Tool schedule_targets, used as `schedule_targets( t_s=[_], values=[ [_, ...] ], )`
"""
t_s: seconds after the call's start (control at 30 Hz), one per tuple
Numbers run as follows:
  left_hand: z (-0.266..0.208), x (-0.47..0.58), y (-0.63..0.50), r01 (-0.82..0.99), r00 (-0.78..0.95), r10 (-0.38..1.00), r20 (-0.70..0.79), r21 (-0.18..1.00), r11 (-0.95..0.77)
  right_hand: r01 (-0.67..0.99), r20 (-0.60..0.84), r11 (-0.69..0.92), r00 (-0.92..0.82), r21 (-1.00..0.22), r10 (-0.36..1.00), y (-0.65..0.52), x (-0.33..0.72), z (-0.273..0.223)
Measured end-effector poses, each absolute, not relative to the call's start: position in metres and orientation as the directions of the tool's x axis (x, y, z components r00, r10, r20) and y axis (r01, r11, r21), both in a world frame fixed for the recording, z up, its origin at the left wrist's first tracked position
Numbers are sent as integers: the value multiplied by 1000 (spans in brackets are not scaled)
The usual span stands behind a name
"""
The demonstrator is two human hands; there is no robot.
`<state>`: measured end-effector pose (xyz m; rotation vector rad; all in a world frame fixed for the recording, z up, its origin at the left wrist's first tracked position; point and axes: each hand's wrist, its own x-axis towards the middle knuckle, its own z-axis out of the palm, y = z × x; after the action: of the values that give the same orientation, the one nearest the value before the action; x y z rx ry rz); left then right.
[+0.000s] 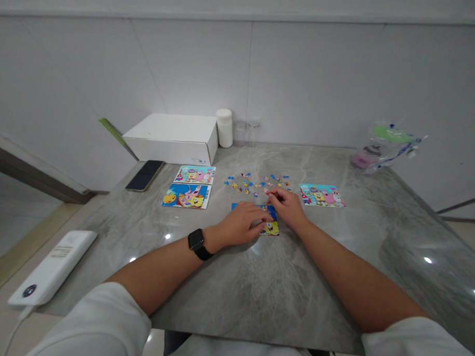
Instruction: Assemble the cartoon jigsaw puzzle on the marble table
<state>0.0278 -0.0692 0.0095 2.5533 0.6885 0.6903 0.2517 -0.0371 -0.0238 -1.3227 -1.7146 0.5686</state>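
A partly covered jigsaw puzzle (272, 228), blue and yellow with cartoon figures, lies on the table in front of me. My left hand (243, 223), with a black watch on its wrist, rests over it, fingers stretched out and apart. This hand hides much of the puzzle's left side. Just beyond the puzzle's upper right, my right hand (289, 207) has thumb and forefinger closed at a small pinkish puzzle piece, mostly hidden by the fingertips. Loose puzzle pieces (246, 184) in several colours are scattered beyond both hands.
Picture cards lie left (187, 196) and right (322, 195) of the pieces. Farther back stand a white box (168, 139), a white bottle (224, 128) and two clear glasses. A phone (145, 176), a corded power bank (55, 267) and a plastic bag (384, 149) are near the sides.
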Motion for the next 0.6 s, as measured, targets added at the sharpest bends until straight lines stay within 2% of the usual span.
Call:
schedule_targets(
  t_s=[0.1,0.23,0.33,0.47,0.6],
  values=[
    [13,21,-57,364,621,648,441,570,-737,527,361,333,-53,-782,931,-38,253,-23],
    [16,-1,-27,452,373,800,469,662,-598,518,360,324,-33,-792,932,-39,254,-21],
    [10,-21,-1,568,281,834,475,619,-543,523,351,311,-23,-794,936,-38,255,-20],
    [-10,-38,21,706,299,829,472,475,-525,557,372,324,-29,-765,928,-38,257,-19],
    [-23,-42,28,756,297,858,419,445,-480,589,391,353,-68,-727,918,-38,257,-19]
  ],
)
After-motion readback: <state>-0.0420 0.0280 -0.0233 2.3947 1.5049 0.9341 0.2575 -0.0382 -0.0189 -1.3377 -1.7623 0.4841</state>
